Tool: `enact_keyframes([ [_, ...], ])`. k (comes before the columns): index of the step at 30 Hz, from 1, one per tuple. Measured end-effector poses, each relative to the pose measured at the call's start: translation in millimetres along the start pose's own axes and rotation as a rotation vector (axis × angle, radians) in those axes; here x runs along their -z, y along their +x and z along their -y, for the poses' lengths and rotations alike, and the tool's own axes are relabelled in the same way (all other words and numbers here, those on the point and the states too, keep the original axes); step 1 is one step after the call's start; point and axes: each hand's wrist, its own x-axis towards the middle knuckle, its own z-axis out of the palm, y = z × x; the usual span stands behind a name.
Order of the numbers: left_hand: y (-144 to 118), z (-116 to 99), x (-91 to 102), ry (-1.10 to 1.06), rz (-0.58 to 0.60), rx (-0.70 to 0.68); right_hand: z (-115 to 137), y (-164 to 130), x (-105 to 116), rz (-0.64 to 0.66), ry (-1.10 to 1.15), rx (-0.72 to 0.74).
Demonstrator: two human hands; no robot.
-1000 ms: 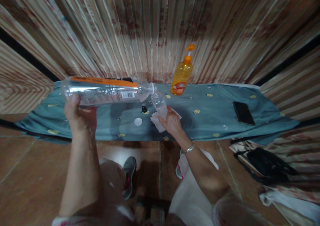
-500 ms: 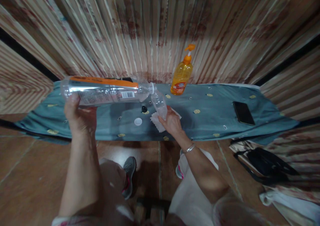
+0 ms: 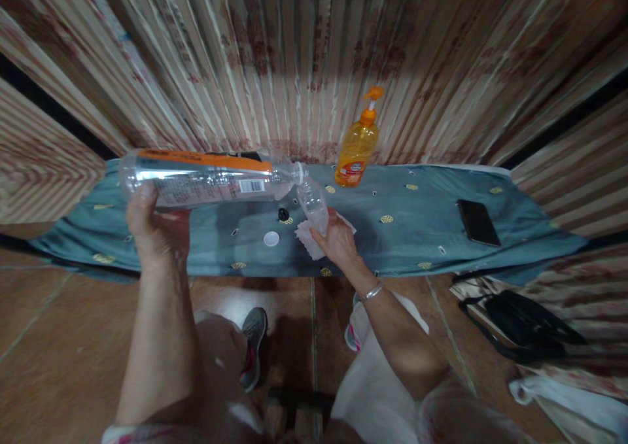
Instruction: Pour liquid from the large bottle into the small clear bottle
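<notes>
My left hand [image 3: 159,225] is closed round the lower part of a large clear plastic bottle [image 3: 210,179] with an orange and silver label. The bottle lies nearly level in the air, its neck pointing right. Its mouth meets the top of a small clear bottle [image 3: 313,202], which leans up and to the left. My right hand [image 3: 339,240] grips that small bottle near its base, over a white tissue [image 3: 309,241]. A white cap [image 3: 271,239] and a small black cap-like piece [image 3: 283,215] lie on the cloth close by. Any liquid inside is hard to make out.
An orange pump bottle [image 3: 357,146] stands at the back of the table's green cloth [image 3: 412,222]. Farther right lies a black phone [image 3: 478,222]. Pleated curtains [image 3: 294,58] close off the back and sides. A black bag [image 3: 520,326] is at the lower right.
</notes>
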Motion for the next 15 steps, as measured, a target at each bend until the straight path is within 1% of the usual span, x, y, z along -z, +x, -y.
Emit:
enact_keyframes([
  [4,-0.9,-0.3,-3.2,0.004,-0.02,0.005,1.0,-0.3,1.6,0.008,-0.014,0.001],
  [15,-0.3,-0.3,-2.5,-0.008,-0.004,0.005,1.5,-0.3,3.7,0.032,-0.021,0.002],
])
